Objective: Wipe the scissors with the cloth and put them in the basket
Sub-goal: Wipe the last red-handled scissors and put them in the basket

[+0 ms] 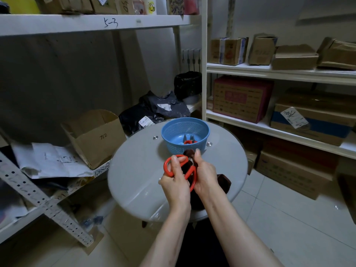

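Note:
Red-handled scissors [168,166] are held above the round grey table [134,170], just in front of the blue basket [169,132]. My left hand [176,182] grips their handles. My right hand [205,175] presses a dark brown cloth [223,183] around the blades, which are hidden inside it. The cloth hangs down past my right wrist. Another pair of red-handled scissors [188,142] lies in the bottom of the basket.
White shelves with cardboard boxes [240,99] stand to the right and behind. An open cardboard box [96,135], papers and black bags [154,110] crowd the left shelf beside the table. A tiled floor lies to the right.

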